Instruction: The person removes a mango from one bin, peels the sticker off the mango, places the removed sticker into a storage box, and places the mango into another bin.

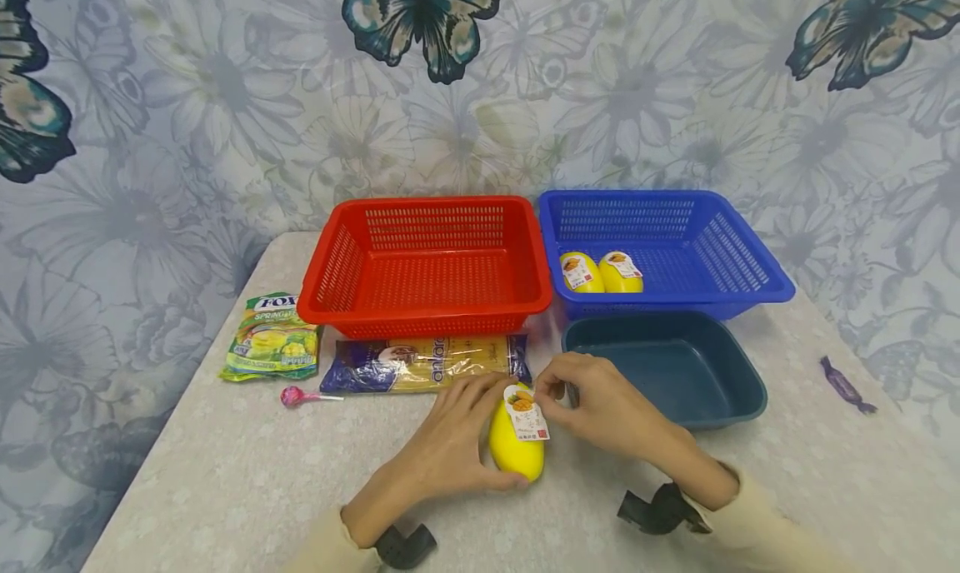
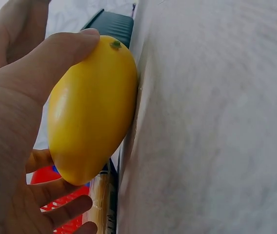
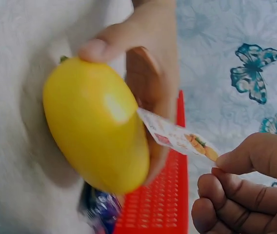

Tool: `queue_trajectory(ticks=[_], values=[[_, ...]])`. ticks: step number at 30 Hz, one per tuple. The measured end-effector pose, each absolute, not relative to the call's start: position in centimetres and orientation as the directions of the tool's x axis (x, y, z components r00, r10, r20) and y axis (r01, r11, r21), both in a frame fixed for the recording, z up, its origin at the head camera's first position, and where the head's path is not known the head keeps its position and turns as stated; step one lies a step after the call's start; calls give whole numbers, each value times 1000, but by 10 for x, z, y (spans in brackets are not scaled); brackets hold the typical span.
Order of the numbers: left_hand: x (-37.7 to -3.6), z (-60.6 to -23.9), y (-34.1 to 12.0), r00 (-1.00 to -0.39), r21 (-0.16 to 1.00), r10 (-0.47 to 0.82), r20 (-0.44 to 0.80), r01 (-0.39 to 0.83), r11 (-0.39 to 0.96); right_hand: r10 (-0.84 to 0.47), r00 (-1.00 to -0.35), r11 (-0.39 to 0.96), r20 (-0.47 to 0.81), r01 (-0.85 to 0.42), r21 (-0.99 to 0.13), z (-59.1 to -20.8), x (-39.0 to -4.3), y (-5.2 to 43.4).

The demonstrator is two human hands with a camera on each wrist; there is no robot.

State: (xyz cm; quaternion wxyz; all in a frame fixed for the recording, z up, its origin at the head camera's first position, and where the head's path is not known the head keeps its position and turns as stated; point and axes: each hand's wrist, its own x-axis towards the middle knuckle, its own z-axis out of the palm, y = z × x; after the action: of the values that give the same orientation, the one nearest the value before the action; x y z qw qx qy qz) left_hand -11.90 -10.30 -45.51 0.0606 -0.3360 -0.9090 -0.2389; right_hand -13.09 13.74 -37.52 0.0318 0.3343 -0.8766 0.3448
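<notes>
Centrally, near six o'clock on the pale speckled counter [image 1: 225, 490], lies a smooth yellow mango-shaped plastic fruit [image 1: 513, 444], steadied by the left hand [image 1: 450, 444], whose fingers curl round its flank so it cannot roll. The right hand [image 1: 607, 406] pinches the free edge of the printed paper label [image 1: 527, 413] between thumb and forefinger; the label stands partly lifted off the skin, as the right wrist view shows. At twelve o'clock sits an empty red perforated plastic basket [image 1: 427, 265]; at one o'clock a blue perforated plastic basket [image 1: 675, 248] holds two labelled yellow fruits [image 1: 600, 271]. A dark teal plastic tray [image 1: 667, 373] lies just beside the right hand.
</notes>
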Motion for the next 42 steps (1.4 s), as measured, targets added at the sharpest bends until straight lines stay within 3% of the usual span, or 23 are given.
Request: queue_trajectory(ticks=[17, 42], values=[[-120, -455, -102, -774, 416, 586, 239, 627, 659, -433, -797, 660, 421, -599, -454, -362, -139, 205], [-120, -456, -103, -778, 437, 583, 235, 621, 651, -333, -850, 810, 408, -479, -339, -370, -135, 280]])
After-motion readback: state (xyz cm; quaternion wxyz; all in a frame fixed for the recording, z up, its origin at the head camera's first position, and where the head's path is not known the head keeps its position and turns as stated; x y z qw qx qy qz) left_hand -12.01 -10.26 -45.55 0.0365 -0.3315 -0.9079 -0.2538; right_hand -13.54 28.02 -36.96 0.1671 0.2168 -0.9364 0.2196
